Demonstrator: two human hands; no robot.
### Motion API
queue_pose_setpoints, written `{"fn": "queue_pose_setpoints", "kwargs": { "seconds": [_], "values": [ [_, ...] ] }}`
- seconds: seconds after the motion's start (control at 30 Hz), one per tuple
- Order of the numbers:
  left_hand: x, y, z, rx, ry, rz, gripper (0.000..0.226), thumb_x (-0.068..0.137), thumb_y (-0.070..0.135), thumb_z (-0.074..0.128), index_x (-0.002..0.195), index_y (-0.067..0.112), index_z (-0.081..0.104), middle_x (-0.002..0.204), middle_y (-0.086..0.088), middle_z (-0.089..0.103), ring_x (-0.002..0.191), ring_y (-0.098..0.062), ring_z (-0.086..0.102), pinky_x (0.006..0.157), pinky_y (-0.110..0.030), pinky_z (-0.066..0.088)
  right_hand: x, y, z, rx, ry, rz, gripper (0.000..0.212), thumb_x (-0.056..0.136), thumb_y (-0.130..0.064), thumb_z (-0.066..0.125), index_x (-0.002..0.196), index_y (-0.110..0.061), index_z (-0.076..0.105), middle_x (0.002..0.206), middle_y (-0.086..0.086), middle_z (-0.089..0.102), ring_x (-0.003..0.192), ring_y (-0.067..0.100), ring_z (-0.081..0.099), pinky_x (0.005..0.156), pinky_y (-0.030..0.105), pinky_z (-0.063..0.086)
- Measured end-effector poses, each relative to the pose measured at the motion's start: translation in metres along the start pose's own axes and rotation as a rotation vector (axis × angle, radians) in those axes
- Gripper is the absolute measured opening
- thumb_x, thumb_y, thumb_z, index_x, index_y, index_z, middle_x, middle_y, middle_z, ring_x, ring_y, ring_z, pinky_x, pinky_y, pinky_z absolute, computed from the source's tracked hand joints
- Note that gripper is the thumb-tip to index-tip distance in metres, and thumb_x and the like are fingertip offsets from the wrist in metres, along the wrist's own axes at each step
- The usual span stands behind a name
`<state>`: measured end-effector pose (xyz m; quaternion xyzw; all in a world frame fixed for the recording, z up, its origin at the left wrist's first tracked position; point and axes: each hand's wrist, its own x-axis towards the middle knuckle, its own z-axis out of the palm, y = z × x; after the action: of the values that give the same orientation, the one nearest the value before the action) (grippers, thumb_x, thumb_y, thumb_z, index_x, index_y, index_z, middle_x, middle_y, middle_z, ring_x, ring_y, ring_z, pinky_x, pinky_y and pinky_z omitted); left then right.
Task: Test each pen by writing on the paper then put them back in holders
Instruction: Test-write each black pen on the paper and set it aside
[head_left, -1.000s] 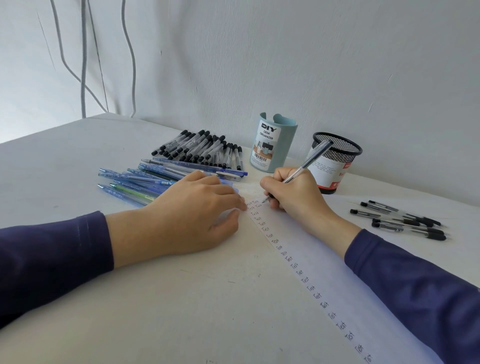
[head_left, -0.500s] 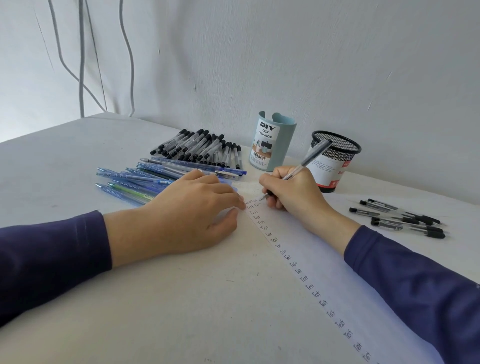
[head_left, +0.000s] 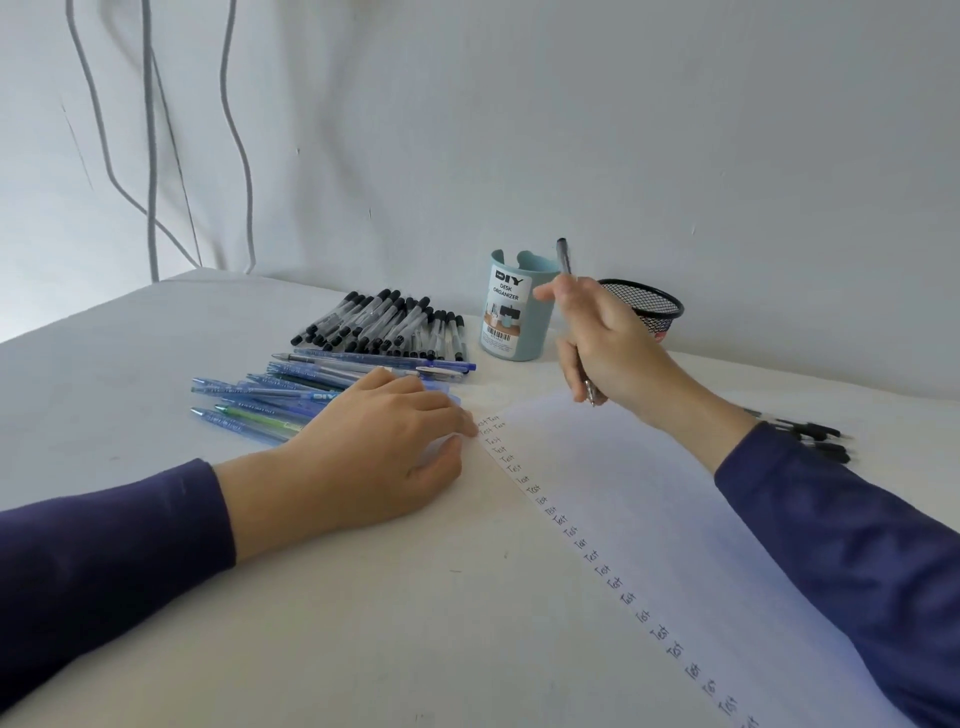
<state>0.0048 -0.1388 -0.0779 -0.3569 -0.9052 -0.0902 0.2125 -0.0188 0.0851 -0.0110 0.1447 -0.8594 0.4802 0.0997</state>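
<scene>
My right hand (head_left: 608, 345) grips a clear pen (head_left: 564, 260) almost upright, its tip lifted above the top of the white paper (head_left: 649, 509). A column of small "Test" words runs down the paper's left edge. My left hand (head_left: 384, 447) rests flat on the paper's top left corner, fingers touching the sheet. A light blue desk organizer (head_left: 511, 312) and a black mesh holder (head_left: 649, 306) stand by the wall behind my right hand. A pile of black-capped pens (head_left: 384, 322) and a pile of blue pens (head_left: 270, 395) lie left of the holders.
A few black pens (head_left: 815, 439) lie on the table to the right, partly hidden by my right sleeve. The white wall rises right behind the holders. Grey cables (head_left: 150, 156) hang down the wall at the far left.
My right hand has lifted the pen off the paper and swung it from a writing slant to nearly upright. My left hand has stayed on the paper.
</scene>
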Motion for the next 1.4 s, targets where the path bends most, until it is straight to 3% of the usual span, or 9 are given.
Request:
{"fn": "queue_pose_setpoints", "kwargs": {
  "seconds": [0.13, 0.23, 0.37, 0.5, 0.7, 0.87, 1.1, 1.23, 1.4],
  "values": [
    [0.0, 0.0, 0.001, 0.01, 0.01, 0.004, 0.041, 0.091, 0.041, 0.034, 0.108, 0.033, 0.07, 0.108, 0.018, 0.069, 0.096, -0.012, 0.063, 0.091, -0.034, 0.045, -0.012, 0.01, -0.015, -0.251, -0.056, -0.151, 0.028, 0.104, -0.034, 0.04, 0.124, -0.026, 0.057, 0.062, -0.015, 0.056, 0.058, 0.002, 0.048, 0.063, 0.022, 0.042],
    [0.0, 0.0, 0.001, 0.013, 0.01, 0.014, 0.041, 0.091, 0.041, 0.034, 0.109, 0.032, 0.07, 0.107, 0.018, 0.069, 0.095, -0.012, 0.063, 0.09, -0.03, 0.04, -0.031, 0.028, -0.017, -0.423, -0.212, -0.075, 0.044, 0.103, -0.033, 0.04, 0.147, -0.031, 0.038, 0.078, -0.01, 0.053, 0.071, 0.007, 0.048, 0.076, 0.03, 0.046],
    [0.002, 0.0, 0.002, 0.0, 0.023, 0.021, 0.039, 0.091, 0.041, 0.035, 0.107, 0.033, 0.07, 0.107, 0.019, 0.069, 0.094, -0.012, 0.063, 0.09, -0.028, 0.036, -0.051, 0.048, -0.02, -0.58, -0.118, -0.257, 0.028, 0.103, -0.025, 0.044, 0.127, -0.019, 0.057, 0.1, -0.004, 0.064, 0.09, 0.014, 0.058, 0.083, 0.035, 0.048],
    [0.004, -0.001, 0.001, -0.013, 0.019, 0.011, 0.039, 0.089, 0.043, 0.036, 0.105, 0.035, 0.07, 0.107, 0.021, 0.069, 0.096, -0.008, 0.062, 0.091, -0.026, 0.037, -0.048, 0.059, -0.024, -0.558, -0.117, -0.262, 0.033, 0.1, -0.026, 0.051, 0.132, -0.025, 0.061, 0.094, -0.013, 0.046, 0.082, -0.002, 0.046, 0.076, 0.012, 0.035],
    [0.029, 0.007, -0.014, 0.067, -0.131, -0.023, 0.062, 0.078, 0.06, 0.014, 0.1, 0.04, 0.068, 0.099, 0.024, 0.066, 0.095, -0.002, 0.06, 0.099, -0.025, 0.031, -0.05, 0.062, -0.027, -0.733, -0.265, -0.128, 0.04, 0.103, -0.034, 0.04, 0.142, -0.039, 0.045, 0.125, -0.01, 0.037, 0.109, 0.005, 0.024, 0.105, 0.023, 0.023],
    [0.061, 0.017, -0.01, 0.03, -0.1, 0.0, 0.033, 0.094, 0.056, 0.039, 0.091, 0.034, 0.063, 0.084, 0.021, 0.056, 0.08, 0.0, 0.05, 0.09, -0.026, 0.035, -0.031, 0.061, -0.077, -0.601, -0.086, -0.041, 0.037, 0.09, 0.001, 0.045, 0.111, -0.016, 0.071, 0.104, 0.001, 0.053, 0.1, 0.014, 0.048, 0.079, 0.013, 0.035],
    [0.089, 0.037, 0.015, -0.24, -0.115, 0.062, 0.028, 0.094, 0.04, 0.058, 0.117, 0.03, 0.07, 0.102, 0.015, 0.066, 0.085, 0.0, 0.058, 0.077, -0.016, 0.044, -0.027, 0.097, -0.133, -0.912, -0.103, 0.28, 0.03, 0.098, -0.015, 0.052, 0.124, -0.012, 0.066, 0.123, 0.004, 0.065, 0.127, 0.026, 0.046, 0.101, 0.033, 0.041],
    [0.09, 0.039, 0.021, -0.247, -0.14, 0.066, 0.031, 0.091, 0.036, 0.065, 0.121, 0.026, 0.069, 0.101, 0.011, 0.069, 0.081, -0.001, 0.057, 0.078, -0.013, 0.044, -0.027, 0.1, -0.133, -0.99, -0.065, 0.279, 0.015, 0.092, -0.017, 0.062, 0.09, -0.006, 0.071, 0.089, 0.004, 0.066, 0.095, 0.028, 0.057, 0.074, 0.03, 0.046],
    [0.09, 0.026, 0.009, -0.215, 0.153, 0.161, 0.02, 0.09, 0.022, 0.068, 0.108, 0.017, 0.075, 0.089, 0.006, 0.071, 0.073, -0.004, 0.059, 0.072, -0.02, 0.048, -0.028, 0.094, -0.124, -1.107, -0.015, 0.208, 0.014, 0.095, -0.023, 0.058, 0.104, -0.021, 0.068, 0.114, 0.002, 0.057, 0.114, 0.022, 0.05, 0.075, 0.03, 0.038]
  ]
}}
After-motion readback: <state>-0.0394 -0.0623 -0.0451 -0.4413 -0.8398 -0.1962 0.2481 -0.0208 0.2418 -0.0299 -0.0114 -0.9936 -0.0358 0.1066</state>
